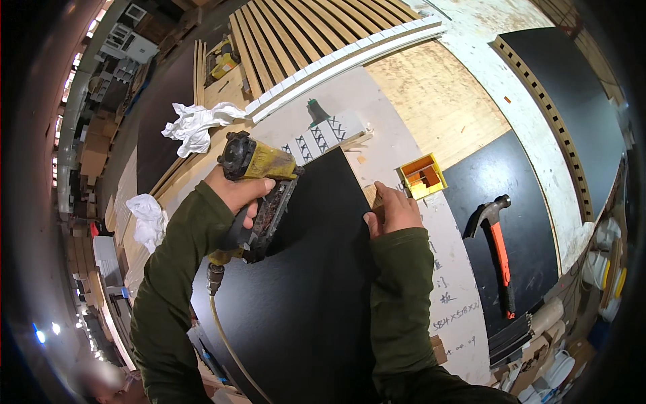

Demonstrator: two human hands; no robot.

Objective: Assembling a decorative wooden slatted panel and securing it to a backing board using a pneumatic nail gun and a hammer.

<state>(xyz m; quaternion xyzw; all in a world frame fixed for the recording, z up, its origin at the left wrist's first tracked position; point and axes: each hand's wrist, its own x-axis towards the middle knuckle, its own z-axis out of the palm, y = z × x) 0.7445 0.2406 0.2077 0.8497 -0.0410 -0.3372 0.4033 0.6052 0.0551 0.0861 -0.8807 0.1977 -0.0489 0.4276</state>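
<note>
My left hand (234, 194) is closed round the grip of a yellow and black air nail gun (272, 163), held over a black panel (316, 276). A pale air hose (225, 337) runs from the gun's fitting toward the lower edge. At the panel's right edge, my right hand (398, 210) is closed, its thumb on the edge and its fingers bent beside it; part of the grip is hidden. Just beyond those fingers sits a small yellow open box (425, 178) with brownish contents, too small to make out.
A claw hammer (498, 246) with an orange and black handle lies on another dark board at the right. Slatted wood (296, 34) stands at the far side. Crumpled white sheets (195, 128) lie left. A notched-edge dark panel (565, 94) is at far right.
</note>
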